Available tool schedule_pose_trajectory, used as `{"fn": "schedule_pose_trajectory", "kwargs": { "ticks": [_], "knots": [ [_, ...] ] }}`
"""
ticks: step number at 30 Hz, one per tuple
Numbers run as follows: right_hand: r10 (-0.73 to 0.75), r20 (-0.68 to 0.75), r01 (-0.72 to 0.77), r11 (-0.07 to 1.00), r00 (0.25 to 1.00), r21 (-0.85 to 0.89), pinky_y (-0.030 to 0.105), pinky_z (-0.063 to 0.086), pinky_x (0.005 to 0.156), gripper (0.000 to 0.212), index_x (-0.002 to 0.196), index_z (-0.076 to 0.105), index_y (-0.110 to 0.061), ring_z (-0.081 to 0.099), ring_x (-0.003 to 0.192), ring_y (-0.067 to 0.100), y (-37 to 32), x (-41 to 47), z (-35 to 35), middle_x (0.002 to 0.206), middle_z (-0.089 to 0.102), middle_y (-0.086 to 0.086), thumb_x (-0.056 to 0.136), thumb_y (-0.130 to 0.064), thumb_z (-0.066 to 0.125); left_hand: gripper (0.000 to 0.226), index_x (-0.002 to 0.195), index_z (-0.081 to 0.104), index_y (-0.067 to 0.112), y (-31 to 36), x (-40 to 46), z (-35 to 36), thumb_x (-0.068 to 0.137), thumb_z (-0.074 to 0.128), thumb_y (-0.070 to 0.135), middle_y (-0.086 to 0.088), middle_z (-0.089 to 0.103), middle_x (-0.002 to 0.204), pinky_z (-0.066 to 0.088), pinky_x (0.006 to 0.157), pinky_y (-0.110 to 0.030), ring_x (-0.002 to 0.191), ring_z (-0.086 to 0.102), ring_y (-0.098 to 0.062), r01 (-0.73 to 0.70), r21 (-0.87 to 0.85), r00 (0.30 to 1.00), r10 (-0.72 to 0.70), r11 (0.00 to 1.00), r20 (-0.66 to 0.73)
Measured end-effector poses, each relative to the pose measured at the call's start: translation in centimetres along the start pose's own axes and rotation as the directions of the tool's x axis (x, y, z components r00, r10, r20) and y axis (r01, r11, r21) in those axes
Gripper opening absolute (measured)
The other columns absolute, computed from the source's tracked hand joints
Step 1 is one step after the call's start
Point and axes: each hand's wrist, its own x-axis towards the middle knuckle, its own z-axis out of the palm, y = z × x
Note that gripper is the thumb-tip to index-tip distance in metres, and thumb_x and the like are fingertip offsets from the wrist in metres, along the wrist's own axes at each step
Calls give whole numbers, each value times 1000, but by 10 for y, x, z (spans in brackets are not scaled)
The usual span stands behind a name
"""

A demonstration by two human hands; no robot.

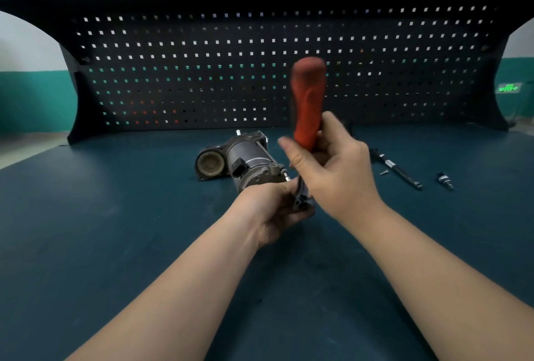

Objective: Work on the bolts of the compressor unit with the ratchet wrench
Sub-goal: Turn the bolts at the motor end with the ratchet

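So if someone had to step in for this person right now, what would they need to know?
Right hand: closed around the ratchet wrench, orange handle pointing up.
Left hand: closed around the wrench's metal head end, low, just in front of the compressor.
Compressor: lying on its side on the green bench, a bolt sticking out near the hands.
To the right on the bench: a thin black rod, a small screw and a small fitting.
Done: can't tell which bolts have been worked.
Left: seat the wrench on a bolt and turn.
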Motion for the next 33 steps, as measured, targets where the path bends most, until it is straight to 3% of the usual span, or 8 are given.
{"fn": "schedule_pose_trajectory", "kwargs": {
  "ticks": [3, 8, 14, 17, 20, 26, 29, 33],
  "knots": [
    [308, -245, -262, 944, 919, 203, 26, 42, 41, 17, 79, 51, -27, 53, 41, 10, 14, 5, -6, 58, 61, -1, 90, -37, 60, 10, 90, 59, -3, 2, 0, 3, 92, 56, 6, -16, 63, 77, 58, 53, -34, 69, 61, -25, 5, -65, 999, -8, 998, -48],
    [963, -111, -586, 239, 246, 774, 13, 27, 30, 23, 81, 47, -14, 34, 24, 4, 42, 4, -7, 60, 57, 9, 99, -27, 51, 20, 101, 58, -3, 2, 2, 5, 91, 59, 13, -16, 69, 76, 59, 52, -33, 65, 67, -25, 1, -101, 999, -6, 995, -47],
    [308, -105, -276, 931, 946, 240, 25, 42, 49, 18, 83, 55, -26, 55, 48, 10, 13, 21, -9, 59, 60, -4, 88, -42, 61, 10, 82, 62, 0, 0, 2, 4, 88, 61, 8, -11, 68, 69, 58, 52, -29, 60, 66, -20, -32, -52, 999, 30, 998, -45],
    [28, 111, -26, 999, 993, -22, 37, 49, 58, 21, 85, 50, -32, 57, 59, 17, 0, 11, 2, 66, 59, -4, 84, -50, 60, 16, 77, 64, 1, -1, -1, 6, 89, 54, 1, -10, 66, 66, 56, 49, -24, 59, 65, -18, -39, -12, 999, 38, 999, -38],
    [125, -102, -127, 992, 987, -15, 34, 47, 54, 19, 81, 48, -31, 56, 54, 13, 6, 6, 3, 60, 59, -4, 89, -46, 57, 15, 80, 61, -1, 0, -1, 6, 91, 51, 0, -12, 65, 72, 58, 50, -29, 65, 64, -21, -32, -27, 998, 30, 999, -49],
    [977, -101, -584, 194, 188, 788, 16, 27, 31, 27, 80, 49, -13, 36, 25, 3, 39, 7, -11, 60, 55, 2, 99, -32, 51, 10, 86, 57, -4, 5, 0, 6, 91, 55, 5, -16, 68, 71, 59, 56, -33, 71, 64, -25, 8, -92, 999, -12, 996, -44],
    [842, -206, -569, 497, 499, 655, 19, 34, 38, 21, 84, 54, -18, 44, 33, 3, 34, 9, -5, 61, 60, 2, 97, -34, 54, 10, 84, 59, -2, 5, 2, 5, 88, 60, 7, -14, 68, 67, 58, 57, -35, 71, 64, -26, 8, -60, 998, -12, 998, -58],
    [95, -84, -88, 993, 992, 80, 29, 47, 55, 18, 83, 52, -31, 56, 54, 9, 12, 13, -3, 62, 59, -4, 86, -46, 61, 15, 77, 64, 0, 2, 1, 5, 89, 56, 4, -12, 66, 72, 59, 55, -30, 69, 64, -22, -7, -26, 1000, 7, 1000, -7]
  ]
}}
